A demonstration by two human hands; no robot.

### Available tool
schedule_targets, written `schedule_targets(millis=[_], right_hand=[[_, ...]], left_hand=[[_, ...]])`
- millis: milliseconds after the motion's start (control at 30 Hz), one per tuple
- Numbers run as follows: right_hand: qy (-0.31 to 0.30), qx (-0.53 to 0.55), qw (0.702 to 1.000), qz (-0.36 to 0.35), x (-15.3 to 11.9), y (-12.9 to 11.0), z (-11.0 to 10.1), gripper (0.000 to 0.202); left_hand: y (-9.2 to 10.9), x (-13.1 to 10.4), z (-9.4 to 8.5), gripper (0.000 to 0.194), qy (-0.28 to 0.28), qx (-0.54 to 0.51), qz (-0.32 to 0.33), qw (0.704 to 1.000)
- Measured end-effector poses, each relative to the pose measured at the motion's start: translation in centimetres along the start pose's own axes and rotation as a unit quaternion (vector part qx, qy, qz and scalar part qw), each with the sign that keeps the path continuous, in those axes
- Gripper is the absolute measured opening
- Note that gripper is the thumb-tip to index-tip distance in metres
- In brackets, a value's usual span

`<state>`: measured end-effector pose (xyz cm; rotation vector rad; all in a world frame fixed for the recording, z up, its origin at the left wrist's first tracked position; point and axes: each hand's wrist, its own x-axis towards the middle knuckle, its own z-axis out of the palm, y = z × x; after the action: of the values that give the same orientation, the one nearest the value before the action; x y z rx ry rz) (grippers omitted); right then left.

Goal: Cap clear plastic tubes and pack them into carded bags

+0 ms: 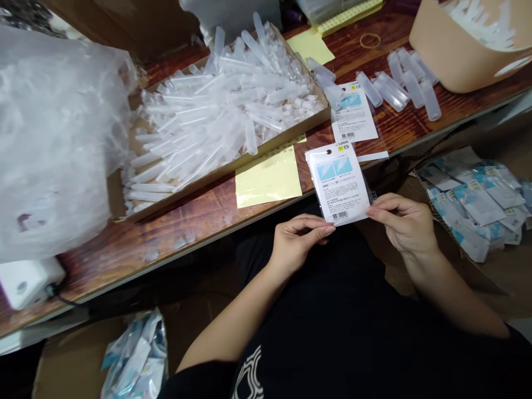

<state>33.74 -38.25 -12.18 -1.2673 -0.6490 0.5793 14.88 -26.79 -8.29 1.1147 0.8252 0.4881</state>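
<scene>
Between my two hands is a small clear packet with a printed white card [341,188] in it, its text side and barcode facing me. My left hand [297,238] pinches the packet's lower left corner between thumb and fingers. On the lower right edge, my right hand [403,219] grips it the same way. Just beyond, a second printed card packet [358,119] lies on the table. Several frosted plastic tubes [411,83] lie to its right, and one or more rest against its top left corner.
A shallow cardboard tray [233,166] heaped with frosted tubes fills the table's middle. Yellow paper [268,177] sticks out before it. A full plastic bag [62,138] stands left, a beige bin [461,55] back right. Boxes of packets [477,194] sit below the table edge.
</scene>
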Motion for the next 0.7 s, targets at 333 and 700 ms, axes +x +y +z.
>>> schedule_targets(millis=[333,700], right_hand=[[0.079,-0.077,0.992,-0.069,-0.9,-0.3,1.2,0.012],[0.086,-0.085,0.990,-0.076,-1.0,-0.4,1.8,0.014]], left_hand=[[-0.7,0.2,1.2,0.033,0.058,-0.055,-0.049,0.996],[-0.7,0.5,1.8,0.033,0.091,-0.118,-0.106,0.983]])
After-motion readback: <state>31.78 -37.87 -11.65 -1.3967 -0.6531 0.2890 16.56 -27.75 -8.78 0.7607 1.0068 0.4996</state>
